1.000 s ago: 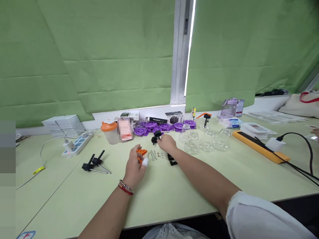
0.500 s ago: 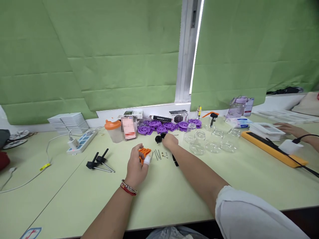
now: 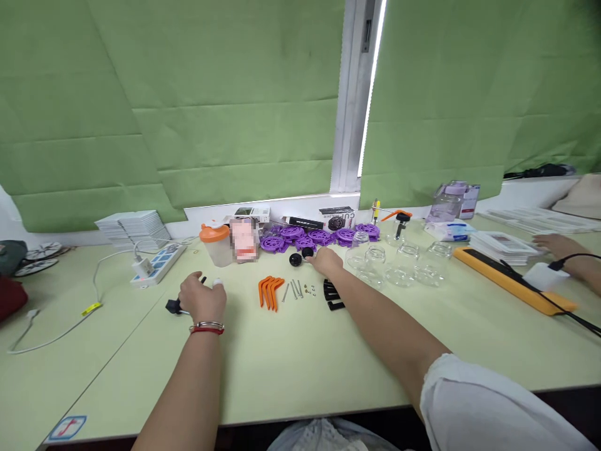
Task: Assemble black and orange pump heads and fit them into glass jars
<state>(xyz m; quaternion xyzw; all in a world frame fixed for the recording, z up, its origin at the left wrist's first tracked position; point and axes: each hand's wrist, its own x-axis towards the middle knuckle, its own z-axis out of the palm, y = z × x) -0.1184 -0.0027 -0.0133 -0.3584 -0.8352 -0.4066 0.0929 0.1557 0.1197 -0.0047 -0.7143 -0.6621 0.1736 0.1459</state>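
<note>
My left hand (image 3: 203, 299), with white wrapping on the thumb, curls its fingers over a black-handled metal rod, mostly hidden by the hand. A similar rod's black block (image 3: 173, 307) shows beside the fingers. My right hand (image 3: 327, 261) reaches to the middle of the table, its fingertips closed at a small black round knob (image 3: 307, 252). Another black knob (image 3: 295, 259) lies just left of it. Between the hands are orange bent pieces (image 3: 270, 292), several long screws (image 3: 296, 289) and tiny brass and silver nuts (image 3: 310, 290). Black flat pieces (image 3: 333, 295) lie partly under my right forearm.
Purple spoked discs (image 3: 322, 237) line the back, beside an orange-lidded cup (image 3: 216, 244) and a phone (image 3: 245, 241). Clear glass pieces (image 3: 406, 275) stand right, near an orange power strip (image 3: 514, 280). A white power strip (image 3: 162, 264) sits left. A co-worker's hand (image 3: 551, 244) is far right.
My left hand has left the orange pieces and moved left onto the black-handled rods. My right hand stays by the black knobs, shifted slightly right.
</note>
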